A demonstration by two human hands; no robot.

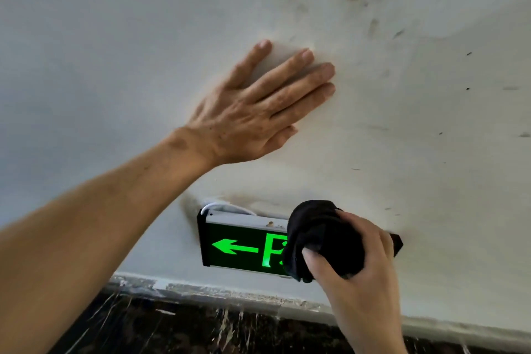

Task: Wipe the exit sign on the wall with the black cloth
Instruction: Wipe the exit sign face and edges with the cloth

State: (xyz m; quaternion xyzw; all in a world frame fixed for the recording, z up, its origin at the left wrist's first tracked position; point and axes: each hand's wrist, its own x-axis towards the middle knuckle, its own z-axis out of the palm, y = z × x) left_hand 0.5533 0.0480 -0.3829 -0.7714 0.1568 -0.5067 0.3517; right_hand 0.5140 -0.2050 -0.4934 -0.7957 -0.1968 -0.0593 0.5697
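A black exit sign point(238, 244) with a lit green arrow pointing left is fixed low on the white wall, just above the skirting. My right hand point(359, 261) grips a bunched black cloth point(319, 236) and presses it against the sign's right half, hiding that part of the face. My left hand point(258, 106) lies flat on the wall above the sign, fingers spread and holding nothing.
The white wall point(416, 112) carries dark smudges and marks, mostly at the upper right. A white cable point(227, 206) loops at the sign's top left. A dark marbled skirting point(201, 327) with paint splashes runs along the bottom.
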